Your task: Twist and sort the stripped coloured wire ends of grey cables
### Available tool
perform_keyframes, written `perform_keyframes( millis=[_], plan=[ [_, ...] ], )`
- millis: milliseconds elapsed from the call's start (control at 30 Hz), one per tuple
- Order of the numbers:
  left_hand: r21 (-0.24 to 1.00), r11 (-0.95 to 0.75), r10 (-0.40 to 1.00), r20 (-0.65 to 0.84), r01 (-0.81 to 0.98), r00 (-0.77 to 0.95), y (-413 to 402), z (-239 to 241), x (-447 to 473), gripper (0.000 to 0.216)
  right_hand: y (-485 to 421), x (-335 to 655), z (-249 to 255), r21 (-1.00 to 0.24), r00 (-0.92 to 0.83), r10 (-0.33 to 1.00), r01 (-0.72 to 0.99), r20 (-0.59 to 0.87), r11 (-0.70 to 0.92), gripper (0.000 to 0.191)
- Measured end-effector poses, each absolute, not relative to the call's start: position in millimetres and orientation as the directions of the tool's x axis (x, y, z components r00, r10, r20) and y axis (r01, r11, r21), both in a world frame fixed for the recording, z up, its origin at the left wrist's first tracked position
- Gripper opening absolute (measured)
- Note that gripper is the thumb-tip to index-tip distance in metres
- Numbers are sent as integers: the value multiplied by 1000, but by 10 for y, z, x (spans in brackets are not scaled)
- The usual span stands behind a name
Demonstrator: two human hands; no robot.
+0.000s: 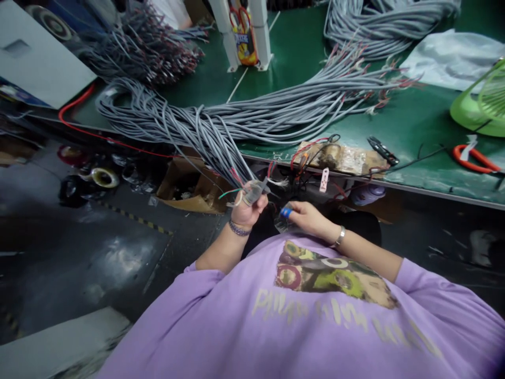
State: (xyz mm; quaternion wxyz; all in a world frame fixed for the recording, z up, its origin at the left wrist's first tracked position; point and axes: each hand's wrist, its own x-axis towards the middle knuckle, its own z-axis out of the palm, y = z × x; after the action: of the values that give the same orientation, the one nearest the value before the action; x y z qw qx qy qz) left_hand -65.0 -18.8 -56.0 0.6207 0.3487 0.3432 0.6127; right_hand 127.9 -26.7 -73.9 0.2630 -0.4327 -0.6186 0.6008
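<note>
A long bundle of grey multi-core cables lies along the bench, and part of it hangs over the front edge towards me. At these hanging ends my left hand is closed, with a grey cable end in its fingers. Green, white and red wire ends stick out around it, and a clear plastic piece shows at the fingertips. Just to the right, my right hand is pinched, a blue wrap on one finger. What it pinches is too small to tell. Clear plastic shows below it.
Pliers and a taped cardboard piece lie near the bench edge. Red-handled scissors and a green fan are at right. More cable bundles lie behind. An open cardboard box stands below the bench.
</note>
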Motion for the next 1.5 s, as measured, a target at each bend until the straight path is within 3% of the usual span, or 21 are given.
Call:
perform_keyframes(
  millis=[100,267,367,467,567,633,733,800,867,933,1033,1100,1167,1233,1333,1500],
  plan=[
    [885,-4,999,20,-466,29,-238,-614,-663,49,-250,1306,-645,-976,-340,936,156,89,150,35],
    [928,17,999,0,-373,46,-293,-687,-638,54,-200,1255,-460,-920,-349,905,210,245,330,63],
    [949,33,997,-11,-313,72,-304,-714,-627,57,-153,1186,-403,-840,-333,865,273,375,470,38],
    [953,36,996,-9,-302,88,-310,-731,-638,59,-114,1178,-352,-818,-378,844,289,381,498,18],
    [949,30,995,1,-314,96,-312,-719,-653,57,-114,1248,-345,-919,-451,865,200,220,338,25],
    [949,35,993,2,-314,117,-309,-706,-646,56,-129,1320,-393,-997,-552,834,58,9,49,31],
    [948,47,992,-7,-314,128,-290,-701,-614,57,-156,1433,-509,-906,-708,664,-80,-242,-416,41],
    [944,45,996,-15,-328,92,-265,-707,-595,56,-173,1498,-564,-863,-741,597,-46,-309,-503,44],
    [932,24,999,-11,-361,38,-238,-709,-589,54,-197,1541,-575,-903,-732,586,94,-348,-420,44],
    [922,0,1000,1,-388,5,-222,-704,-592,53,-235,1558,-547,-947,-646,692,237,-322,-219,45],
    [930,11,1000,-4,-367,20,-243,-690,-597,54,-305,1537,-480,-934,-396,915,351,-81,69,42],
    [945,28,999,-13,-327,49,-283,-688,-595,55,-337,1503,-444,-910,-299,952,376,59,174,36],
    [963,28,995,-2,-269,98,-329,-687,-596,54,-345,1462,-427,-898,-297,945,365,138,246,47],
    [981,14,983,22,-195,182,-361,-673,-612,51,-332,1424,-428,-885,-320,923,335,215,323,46],
    [996,27,918,10,-88,395,-340,-606,-678,47,-296,1411,-443,-861,-403,856,250,323,443,20],
    [988,102,588,-156,119,793,-109,-425,-780,57,-247,1570,-428,-891,-526,787,109,324,440,19]
  ],
)
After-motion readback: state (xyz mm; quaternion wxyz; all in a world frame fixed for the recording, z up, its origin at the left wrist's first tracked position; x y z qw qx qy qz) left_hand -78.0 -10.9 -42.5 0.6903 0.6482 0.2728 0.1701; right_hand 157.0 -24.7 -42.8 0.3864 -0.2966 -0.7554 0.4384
